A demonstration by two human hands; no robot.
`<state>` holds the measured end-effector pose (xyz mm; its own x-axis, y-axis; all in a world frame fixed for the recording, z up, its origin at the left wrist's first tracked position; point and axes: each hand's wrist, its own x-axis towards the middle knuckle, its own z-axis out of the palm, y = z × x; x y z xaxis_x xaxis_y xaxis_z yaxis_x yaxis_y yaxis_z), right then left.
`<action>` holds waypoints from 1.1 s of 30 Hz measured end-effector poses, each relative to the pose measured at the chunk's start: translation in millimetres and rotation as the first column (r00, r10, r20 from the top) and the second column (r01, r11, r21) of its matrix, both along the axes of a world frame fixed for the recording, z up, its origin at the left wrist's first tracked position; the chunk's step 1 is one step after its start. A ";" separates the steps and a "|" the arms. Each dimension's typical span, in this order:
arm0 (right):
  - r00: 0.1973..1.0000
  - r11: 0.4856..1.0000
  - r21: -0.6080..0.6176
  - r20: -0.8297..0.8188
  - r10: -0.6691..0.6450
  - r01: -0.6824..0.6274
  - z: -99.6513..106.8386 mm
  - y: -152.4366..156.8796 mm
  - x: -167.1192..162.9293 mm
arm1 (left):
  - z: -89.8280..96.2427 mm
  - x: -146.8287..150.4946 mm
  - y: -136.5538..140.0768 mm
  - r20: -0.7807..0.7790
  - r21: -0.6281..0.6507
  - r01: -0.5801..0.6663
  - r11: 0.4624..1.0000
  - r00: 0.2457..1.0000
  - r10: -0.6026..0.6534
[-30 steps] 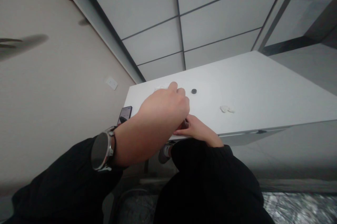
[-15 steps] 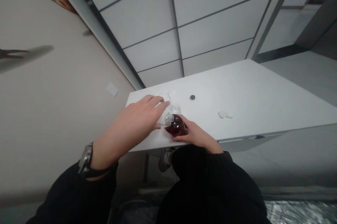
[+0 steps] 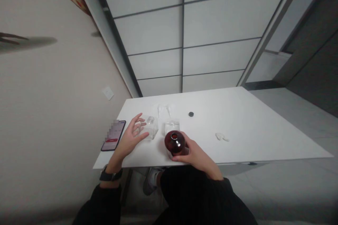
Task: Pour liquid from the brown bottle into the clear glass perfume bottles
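Red bottle [image 3: 174, 143] partly behind right fingers [image 3: 188, 138]

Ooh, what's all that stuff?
Table: one, white, middle
Bottle: one, dark red, table's front
Containers: two, clear, beyond bottle
Disc: one, dark, table's back
Scrap: one, white, table's right
Phone: one, dark-edged, table's left
Whitish bits: count unclear, table's back
Socket: one, white, left wall
Panels: several, white, behind
Watch: one, dark, left wrist
Shoe: one, grey, below table
Sleeves: two, black, arms
Left hand: one, bare, beside container
Right hand: one, bare, around bottle
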<state>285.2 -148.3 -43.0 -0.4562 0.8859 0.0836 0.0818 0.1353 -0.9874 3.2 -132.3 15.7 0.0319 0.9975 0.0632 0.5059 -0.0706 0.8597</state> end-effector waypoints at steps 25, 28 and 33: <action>0.751 0.743 0.130 -0.014 -0.661 0.656 -22.9 6.8 15.4 | -103.4 -3.6 19.9 -0.062 0.188 -0.202 0.961 0.974 0.217; 0.729 0.724 0.093 -0.027 -0.684 0.683 -22.4 10.1 8.4 | -97.4 9.5 9.1 -0.149 0.392 -0.169 0.904 0.958 0.244; 0.684 0.682 0.063 -0.002 -0.730 0.728 -24.5 15.1 10.7 | -75.2 63.1 -14.4 -0.187 0.389 0.143 0.910 0.979 -0.074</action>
